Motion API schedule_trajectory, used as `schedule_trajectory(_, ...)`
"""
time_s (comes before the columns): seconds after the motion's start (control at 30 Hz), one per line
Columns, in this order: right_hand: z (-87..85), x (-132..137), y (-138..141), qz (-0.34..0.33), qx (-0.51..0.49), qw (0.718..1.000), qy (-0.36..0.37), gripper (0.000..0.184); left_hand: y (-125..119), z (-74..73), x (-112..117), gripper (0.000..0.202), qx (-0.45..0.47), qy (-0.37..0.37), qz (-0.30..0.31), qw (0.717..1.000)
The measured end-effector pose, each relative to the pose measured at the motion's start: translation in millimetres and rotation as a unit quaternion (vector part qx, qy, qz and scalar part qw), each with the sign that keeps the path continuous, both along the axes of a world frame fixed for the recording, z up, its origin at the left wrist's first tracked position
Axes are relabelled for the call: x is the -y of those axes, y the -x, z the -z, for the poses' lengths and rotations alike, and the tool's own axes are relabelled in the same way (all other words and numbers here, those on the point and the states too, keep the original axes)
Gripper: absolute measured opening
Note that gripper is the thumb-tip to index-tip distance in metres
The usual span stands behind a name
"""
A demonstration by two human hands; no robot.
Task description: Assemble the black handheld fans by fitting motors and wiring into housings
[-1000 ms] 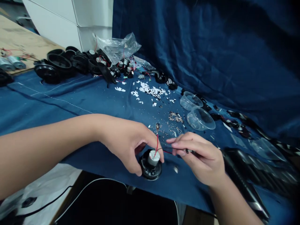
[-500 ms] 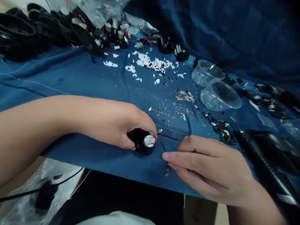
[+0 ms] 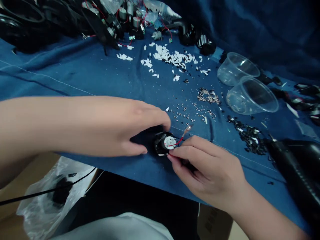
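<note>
The motor (image 3: 170, 142), a short cylinder with a pale end face, sits in a black housing (image 3: 159, 143) on the blue cloth (image 3: 75, 80), between the two hands. A red lead (image 3: 178, 144) runs from its end face and rises to a bright metal terminal (image 3: 188, 128) beyond and to the right of the motor.

Handling at this point is best done with the housing braced and the lead slack; a tug on the lead would probably load its joint at the motor (the joint is too small to inspect). Keep the terminal clear of the fingers.

Left hand (image 3: 140, 130): it reaches in from the left of the motor, palm down, thumb and fingers well apart. The forefinger curls to the far side of the housing; whether it touches cannot be told.

Right hand (image 3: 207, 163): it approaches from the right, thumb and forefinger nearly together at the motor's near edge. Whether they clamp anything cannot be told.

Beyond the motor lie small metal pieces (image 3: 207, 96) and, farther off, white pieces (image 3: 172, 56). Two clear tubs (image 3: 252, 96) stand beyond it to the right.
</note>
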State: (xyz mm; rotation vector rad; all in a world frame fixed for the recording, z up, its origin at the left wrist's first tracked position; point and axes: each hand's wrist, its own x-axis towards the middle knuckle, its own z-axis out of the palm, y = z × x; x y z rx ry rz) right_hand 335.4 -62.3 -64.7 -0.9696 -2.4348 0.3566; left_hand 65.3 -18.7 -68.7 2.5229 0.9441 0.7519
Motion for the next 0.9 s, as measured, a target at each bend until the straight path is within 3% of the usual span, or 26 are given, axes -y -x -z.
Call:
schedule_trajectory(0.3, 1.2, 1.9, 1.4, 0.008, -0.011, 1.0, 0.015, 0.008, 11.7, 4.7, 21.2, 0.014, 0.004, -0.048, 0.041, 0.998)
schedule_trajectory(0.6, -0.5, -1.6, -4.5, -0.027, -0.015, 0.999, 0.019, 0.005, 7.8, 9.1, 21.7, 0.015, 0.044, 0.007, 0.034, 0.998)
schedule_trajectory(0.9, -2.5, -1.8, -8.0, -0.035, -0.005, 0.999, 0.017, 0.006, 7.9, 11.4, 23.5, 0.013, 0.01, -0.023, 0.045, 0.999)
